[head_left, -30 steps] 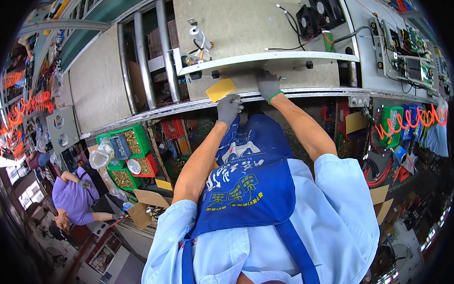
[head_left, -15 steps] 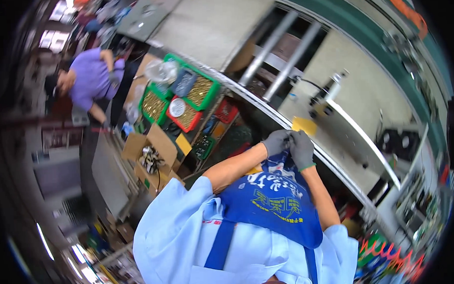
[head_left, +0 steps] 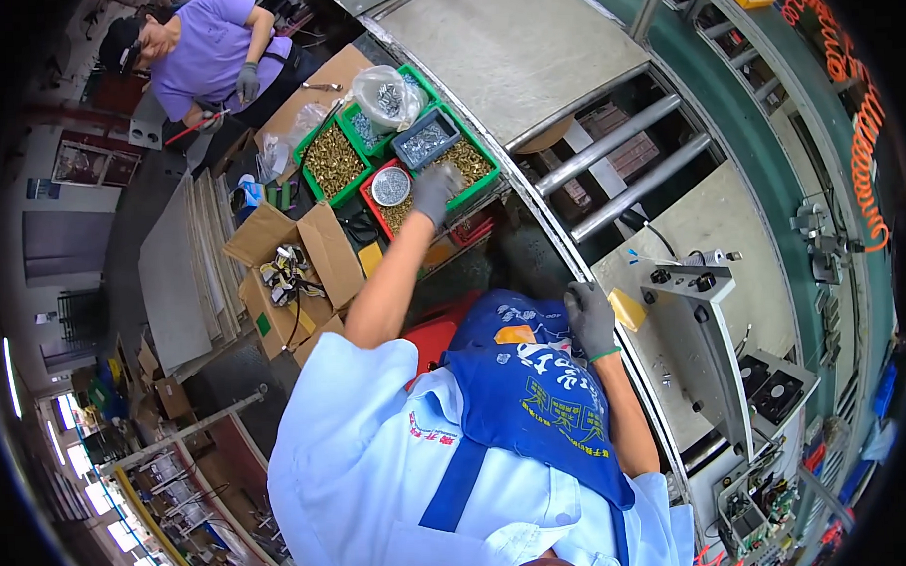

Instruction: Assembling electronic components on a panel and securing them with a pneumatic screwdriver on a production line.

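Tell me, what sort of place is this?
It looks like a factory workshop, maybe one where electrical equipment is put together. You can see heaps of small brass-coloured metal parts, shiny metal rollers and what look like black fans.

Slim white tube light [head_left: 13, 378] glowing far left; bright rectangular windows [head_left: 123, 537] shining below; dark grey floor [head_left: 232, 392] showing beside pale-framed metal rack [head_left: 189, 429]; grey-topped, metal-edged bench [head_left: 504, 42] running diagonally.
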Demonstrator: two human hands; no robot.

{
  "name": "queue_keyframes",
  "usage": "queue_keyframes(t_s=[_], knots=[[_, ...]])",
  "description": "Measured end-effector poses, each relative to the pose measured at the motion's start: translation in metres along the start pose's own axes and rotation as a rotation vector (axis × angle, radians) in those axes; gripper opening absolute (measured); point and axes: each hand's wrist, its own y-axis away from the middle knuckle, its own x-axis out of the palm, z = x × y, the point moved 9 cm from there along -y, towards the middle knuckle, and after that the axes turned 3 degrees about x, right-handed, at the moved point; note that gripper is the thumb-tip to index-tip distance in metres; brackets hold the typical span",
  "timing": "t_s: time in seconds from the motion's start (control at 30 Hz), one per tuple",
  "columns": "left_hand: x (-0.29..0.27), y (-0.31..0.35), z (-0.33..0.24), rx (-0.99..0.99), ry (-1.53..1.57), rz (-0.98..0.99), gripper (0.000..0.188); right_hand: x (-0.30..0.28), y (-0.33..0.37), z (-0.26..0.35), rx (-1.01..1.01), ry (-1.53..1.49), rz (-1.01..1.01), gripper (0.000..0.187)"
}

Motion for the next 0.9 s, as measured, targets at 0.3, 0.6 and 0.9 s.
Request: queue_keyframes(t_s=[0.3, 0.6, 0.9], knots=[[-0.085, -0.091, -0.037, 0.005, -0.254, -0.001, 0.026, 0.019, 0.014, -0.036, 0.180, 0.083, 0.049, 0.021], [-0.057, 0.041, -0.020, 0.238, -1.368, 0.347, 0.034, 0.021, 0.050, -0.064, 0.387, 0.066, 0.039, 0.020], [-0.070, 0.046, -0.011, 0.278, -1.358, 0.523, 0.053, 0.054, 0.037, -0.042, 0.326, 0.015, 0.151, 0.020]])
